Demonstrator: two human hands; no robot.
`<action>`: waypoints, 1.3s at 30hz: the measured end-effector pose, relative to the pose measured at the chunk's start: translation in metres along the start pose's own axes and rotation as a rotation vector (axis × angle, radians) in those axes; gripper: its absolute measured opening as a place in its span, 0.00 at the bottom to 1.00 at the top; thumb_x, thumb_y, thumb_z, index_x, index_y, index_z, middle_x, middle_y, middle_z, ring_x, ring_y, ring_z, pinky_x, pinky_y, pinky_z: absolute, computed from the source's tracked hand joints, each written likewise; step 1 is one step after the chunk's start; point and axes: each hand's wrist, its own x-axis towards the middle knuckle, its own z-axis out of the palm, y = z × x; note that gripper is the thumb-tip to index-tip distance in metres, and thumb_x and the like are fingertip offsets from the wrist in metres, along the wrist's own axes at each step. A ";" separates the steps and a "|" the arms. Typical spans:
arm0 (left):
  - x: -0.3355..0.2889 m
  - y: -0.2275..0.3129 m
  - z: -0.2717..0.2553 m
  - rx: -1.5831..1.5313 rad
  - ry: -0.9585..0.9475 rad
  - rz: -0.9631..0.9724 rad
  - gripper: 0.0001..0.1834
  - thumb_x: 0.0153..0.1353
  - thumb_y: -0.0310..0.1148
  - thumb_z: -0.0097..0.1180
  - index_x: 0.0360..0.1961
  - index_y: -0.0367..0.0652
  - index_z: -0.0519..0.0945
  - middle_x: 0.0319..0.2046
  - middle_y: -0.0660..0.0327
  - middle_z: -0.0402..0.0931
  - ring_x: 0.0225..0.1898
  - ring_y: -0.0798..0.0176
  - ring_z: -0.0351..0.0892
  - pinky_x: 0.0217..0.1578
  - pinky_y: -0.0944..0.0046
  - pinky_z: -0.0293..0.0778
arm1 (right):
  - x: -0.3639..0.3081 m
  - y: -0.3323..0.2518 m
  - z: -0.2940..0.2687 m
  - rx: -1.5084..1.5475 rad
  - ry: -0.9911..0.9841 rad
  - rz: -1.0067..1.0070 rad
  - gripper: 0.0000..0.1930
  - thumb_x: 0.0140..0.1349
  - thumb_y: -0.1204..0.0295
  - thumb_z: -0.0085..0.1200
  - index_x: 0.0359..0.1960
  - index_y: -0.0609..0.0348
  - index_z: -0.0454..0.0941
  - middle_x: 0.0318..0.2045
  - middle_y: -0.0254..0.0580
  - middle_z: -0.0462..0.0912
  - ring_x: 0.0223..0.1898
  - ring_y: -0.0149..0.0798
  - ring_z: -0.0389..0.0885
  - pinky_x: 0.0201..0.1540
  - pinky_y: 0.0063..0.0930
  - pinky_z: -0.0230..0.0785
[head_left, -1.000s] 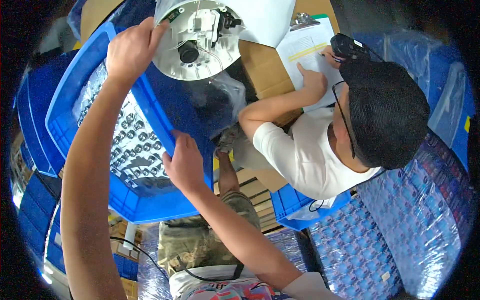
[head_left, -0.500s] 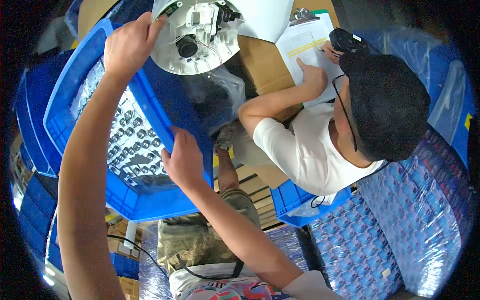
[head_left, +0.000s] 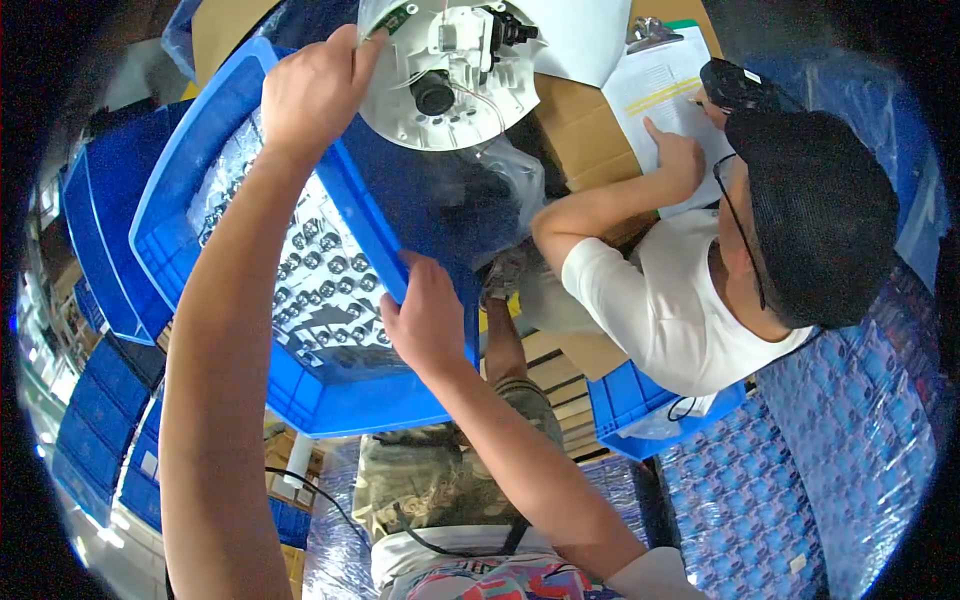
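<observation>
My left hand (head_left: 315, 90) is closed at the edge of a white rounded plastic housing (head_left: 480, 115). Its thumb and fingertips meet the housing beside a small green circuit board (head_left: 398, 18); the grip is partly hidden. Inside the housing sit a black round part (head_left: 433, 93), a black mechanism (head_left: 510, 30) and thin wires. My left forearm crosses over a large blue plastic bin (head_left: 330, 400). My right hand (head_left: 430, 315) is wrapped round the bin's right rim. Rows of small black round parts (head_left: 325, 260) on white backing lie inside it.
At the right a person in a black cap (head_left: 815, 215) and white shirt leans over a clipboard with paper (head_left: 660, 95), on cardboard (head_left: 590, 150). A smaller blue bin (head_left: 620, 400) stands below them. Plastic-wrapped stacks (head_left: 740, 500) fill the lower right; more blue bins (head_left: 105, 220) are at left.
The whole view has shifted, so everything appears farther right. Both hands keep the same holds. The person at the right still bends over the paper.
</observation>
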 end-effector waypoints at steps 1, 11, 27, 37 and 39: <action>-0.001 0.004 -0.001 -0.004 -0.011 -0.021 0.20 0.63 0.52 0.41 0.30 0.46 0.74 0.21 0.50 0.77 0.27 0.45 0.78 0.31 0.47 0.72 | -0.001 0.002 -0.001 -0.007 -0.002 0.010 0.22 0.49 0.73 0.57 0.46 0.65 0.68 0.38 0.54 0.74 0.43 0.56 0.73 0.45 0.44 0.68; -0.002 -0.005 0.000 -0.009 -0.055 -0.030 0.22 0.64 0.53 0.39 0.31 0.47 0.74 0.24 0.50 0.77 0.30 0.46 0.78 0.31 0.47 0.71 | -0.002 0.004 0.010 0.023 0.033 -0.025 0.22 0.48 0.74 0.57 0.46 0.66 0.68 0.39 0.54 0.73 0.43 0.56 0.73 0.45 0.44 0.68; -0.002 -0.004 0.000 0.005 -0.082 -0.081 0.23 0.64 0.55 0.38 0.32 0.47 0.74 0.25 0.50 0.77 0.32 0.45 0.77 0.32 0.47 0.70 | -0.002 0.003 0.005 0.043 0.005 -0.020 0.23 0.47 0.75 0.59 0.46 0.67 0.67 0.40 0.56 0.73 0.42 0.57 0.73 0.44 0.43 0.69; 0.000 -0.005 -0.002 0.020 -0.116 -0.112 0.21 0.63 0.54 0.40 0.33 0.48 0.75 0.24 0.50 0.77 0.30 0.45 0.77 0.30 0.47 0.69 | -0.001 -0.001 0.002 0.060 -0.007 -0.002 0.24 0.46 0.75 0.59 0.46 0.67 0.66 0.39 0.55 0.73 0.41 0.54 0.73 0.45 0.41 0.68; -0.001 -0.004 -0.001 0.017 -0.107 -0.114 0.21 0.63 0.54 0.40 0.33 0.48 0.75 0.24 0.50 0.77 0.30 0.45 0.77 0.30 0.47 0.69 | -0.001 0.001 0.002 0.057 0.012 -0.025 0.24 0.46 0.75 0.59 0.46 0.67 0.66 0.38 0.55 0.73 0.41 0.54 0.73 0.45 0.41 0.68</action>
